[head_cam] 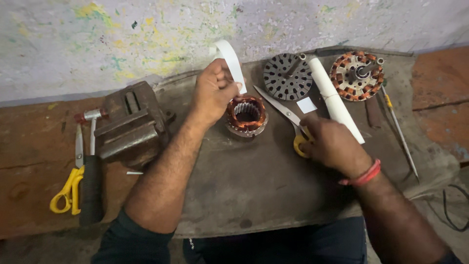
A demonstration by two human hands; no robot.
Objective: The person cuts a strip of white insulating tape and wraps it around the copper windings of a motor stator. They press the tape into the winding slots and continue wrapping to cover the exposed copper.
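My left hand (212, 90) holds a curled white paper strip (231, 62) just above a copper-wound stator (246, 115) on the dark bench. My right hand (332, 144) grips the yellow handles of a pair of scissors (281, 108), whose blades lie open on the bench and point toward the stator. A small white paper piece (307, 104) lies beside the blades. A white paper roll (334, 100) lies just beyond my right hand.
A laminated steel core (287, 77) and a second wound stator (356, 75) sit at the back. A metal vice (131, 124) stands at left, with a hammer (91, 161) and yellow-handled scissors (70, 183) beside it. A thin screwdriver (398, 129) lies at right.
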